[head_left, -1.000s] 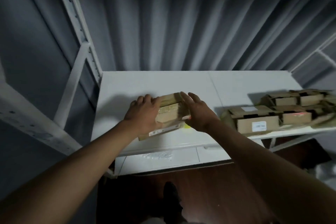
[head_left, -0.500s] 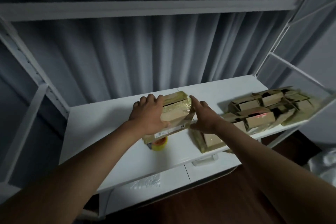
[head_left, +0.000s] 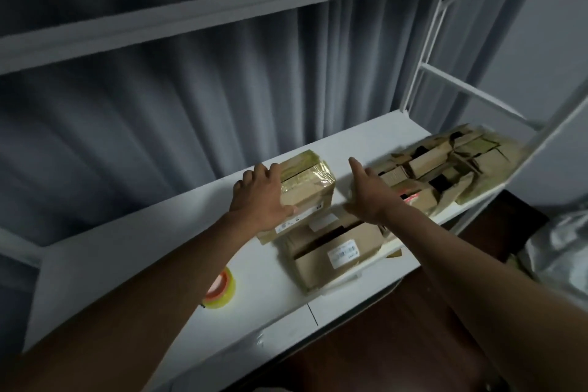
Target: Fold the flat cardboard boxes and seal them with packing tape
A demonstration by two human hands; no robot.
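One taped box (head_left: 305, 183), one tape roll (head_left: 221, 291), two hands, many unsealed boxes (head_left: 445, 165).

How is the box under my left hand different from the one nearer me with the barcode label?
The taped box is closed and wrapped in shiny yellowish tape; the labelled box nearer the shelf edge shows a dark open gap and no tape that can be seen. The left hand rests on the taped box; the right hand hovers open over the labelled one, touching neither. Both are brown cardboard with white stickers.
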